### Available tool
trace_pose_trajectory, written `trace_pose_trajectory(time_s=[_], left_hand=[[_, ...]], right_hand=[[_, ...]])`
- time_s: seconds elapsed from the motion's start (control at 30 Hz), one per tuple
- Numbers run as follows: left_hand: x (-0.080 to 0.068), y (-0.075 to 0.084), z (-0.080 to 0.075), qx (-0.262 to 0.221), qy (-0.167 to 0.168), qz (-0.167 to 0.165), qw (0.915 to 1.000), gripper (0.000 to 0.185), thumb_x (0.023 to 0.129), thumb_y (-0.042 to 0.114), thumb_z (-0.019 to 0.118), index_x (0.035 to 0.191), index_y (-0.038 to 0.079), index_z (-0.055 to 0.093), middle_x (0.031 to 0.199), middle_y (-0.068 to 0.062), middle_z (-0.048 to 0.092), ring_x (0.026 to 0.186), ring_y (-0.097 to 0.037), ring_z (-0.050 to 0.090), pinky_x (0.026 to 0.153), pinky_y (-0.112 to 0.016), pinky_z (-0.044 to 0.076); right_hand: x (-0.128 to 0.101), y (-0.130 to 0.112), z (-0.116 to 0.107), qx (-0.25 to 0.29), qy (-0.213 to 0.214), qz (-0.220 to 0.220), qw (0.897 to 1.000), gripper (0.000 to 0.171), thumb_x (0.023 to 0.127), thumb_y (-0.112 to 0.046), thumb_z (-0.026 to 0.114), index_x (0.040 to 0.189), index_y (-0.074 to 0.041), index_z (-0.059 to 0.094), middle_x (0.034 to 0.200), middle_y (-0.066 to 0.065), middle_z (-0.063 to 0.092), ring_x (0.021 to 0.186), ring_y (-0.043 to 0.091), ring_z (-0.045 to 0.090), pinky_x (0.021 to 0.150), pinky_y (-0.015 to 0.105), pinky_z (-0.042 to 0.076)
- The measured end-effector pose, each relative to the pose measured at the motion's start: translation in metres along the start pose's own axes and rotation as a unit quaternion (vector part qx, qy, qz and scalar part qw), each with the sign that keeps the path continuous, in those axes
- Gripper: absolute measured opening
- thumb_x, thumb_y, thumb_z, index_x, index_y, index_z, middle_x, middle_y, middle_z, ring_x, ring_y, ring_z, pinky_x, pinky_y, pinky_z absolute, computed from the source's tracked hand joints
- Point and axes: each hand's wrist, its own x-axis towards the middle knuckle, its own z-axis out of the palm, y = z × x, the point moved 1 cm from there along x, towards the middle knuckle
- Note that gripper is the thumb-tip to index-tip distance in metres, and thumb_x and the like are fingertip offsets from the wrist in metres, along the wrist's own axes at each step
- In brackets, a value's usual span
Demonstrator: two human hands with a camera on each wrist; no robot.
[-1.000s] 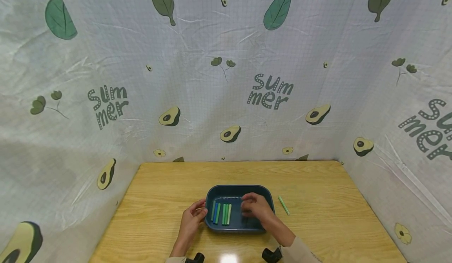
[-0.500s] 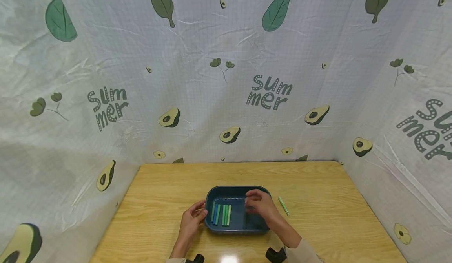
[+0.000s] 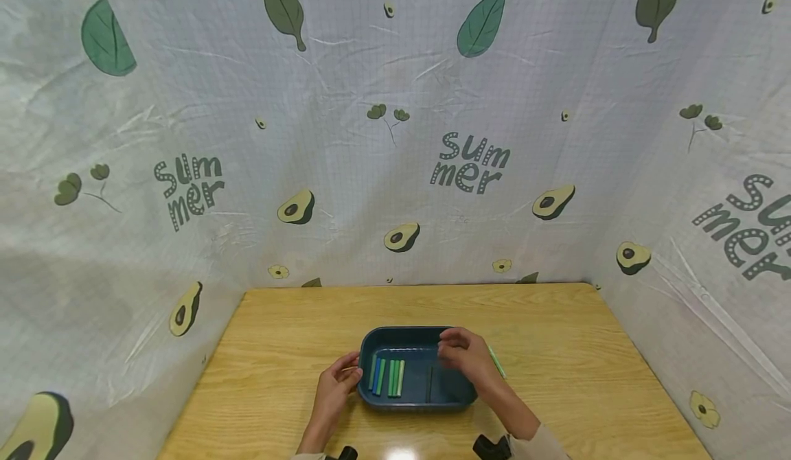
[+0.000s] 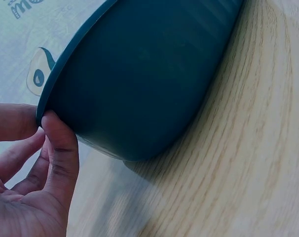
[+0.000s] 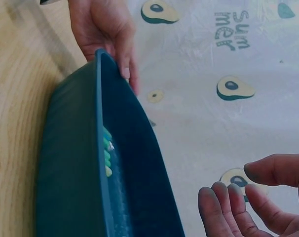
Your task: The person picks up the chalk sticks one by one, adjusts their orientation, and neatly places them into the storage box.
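A dark blue rectangular tray (image 3: 413, 407) stands on the table in the head view. My left hand (image 3: 331, 388) pinches its left rim between thumb and fingers, as the left wrist view confirms on the tray wall (image 4: 139, 84). Over the tray's right end is my right hand (image 3: 469, 360), fingers loosely bent and apart. Nothing shows between its fingertips (image 5: 253, 170) in the right wrist view. Several green and blue chalk-like sticks (image 3: 397, 377) lie side by side in the tray's left half. A thin dark strip, perhaps another stick (image 3: 429, 384), lies farther right in it.
A light green stick (image 3: 497, 362) lies on the wooden table (image 3: 296, 323) just right of the tray, partly behind the right hand. Patterned sheeting (image 3: 346, 171) rises behind the table and along both sides.
My right hand has moved right and slightly up across the tray, uncovering the dark strip and partly covering the loose green stick. My left hand keeps its hold on the rim.
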Motion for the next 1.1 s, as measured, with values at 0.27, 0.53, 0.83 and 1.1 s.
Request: trace_pose_trajectory(time_s=[0.27, 0.53, 0.83, 1.1], left_hand=[[0.001, 0.000, -0.001, 0.000, -0.003, 0.006, 1.0000, 0.043, 0.094, -0.001, 0.059, 0.136, -0.007, 0.051, 0.124, -0.027, 0.054, 0.097, -0.011, 0.061, 0.072, -0.024, 0.054], [0.000, -0.001, 0.000, -0.002, -0.002, 0.002, 1.0000, 0.042, 0.094, -0.001, 0.058, 0.136, -0.006, 0.052, 0.125, -0.028, 0.054, 0.094, -0.008, 0.061, 0.072, -0.023, 0.054], [0.001, 0.001, -0.001, 0.006, -0.003, 0.007, 1.0000, 0.042, 0.095, 0.000, 0.059, 0.136, -0.007, 0.051, 0.125, -0.029, 0.054, 0.099, -0.013, 0.061, 0.072, -0.024, 0.054], [0.000, 0.001, 0.000, 0.007, -0.003, 0.007, 0.9999, 0.043, 0.094, 0.001, 0.060, 0.136, -0.007, 0.051, 0.124, -0.029, 0.054, 0.098, -0.013, 0.061, 0.073, -0.024, 0.054]], right_hand=[[-0.003, -0.004, -0.007, -0.013, 0.019, -0.010, 1.000, 0.027, 0.089, -0.005, 0.067, 0.115, 0.000, 0.061, 0.105, 0.015, 0.065, 0.091, 0.022, 0.067, 0.082, 0.039, 0.058], [-0.006, -0.008, -0.014, -0.015, 0.038, -0.021, 0.999, 0.027, 0.089, -0.004, 0.066, 0.116, -0.001, 0.062, 0.105, 0.012, 0.066, 0.094, 0.021, 0.066, 0.083, 0.036, 0.058], [-0.011, -0.009, -0.026, -0.033, 0.070, -0.030, 0.997, 0.027, 0.090, -0.008, 0.067, 0.116, -0.002, 0.063, 0.112, 0.019, 0.064, 0.094, 0.020, 0.066, 0.081, 0.033, 0.057], [-0.014, -0.008, -0.039, -0.016, 0.089, -0.028, 0.996, 0.031, 0.089, -0.006, 0.068, 0.119, 0.001, 0.061, 0.107, 0.014, 0.065, 0.092, 0.018, 0.067, 0.080, 0.029, 0.057]])
